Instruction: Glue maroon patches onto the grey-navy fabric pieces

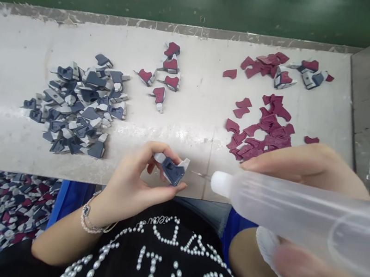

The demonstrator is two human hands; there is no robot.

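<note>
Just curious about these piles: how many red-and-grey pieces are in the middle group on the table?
5 pieces, on the table: two at the top, two side by side below, one lowest. Overlaps could hide more.

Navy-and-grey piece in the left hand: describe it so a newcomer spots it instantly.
On the pale worktop, left of the person's left hand, lies a heap of navy-and-grey angular cut pieces. That hand pinches one matching piece, the only one held, facing the white-capped translucent plastic squeeze bottle in the right hand.
</note>
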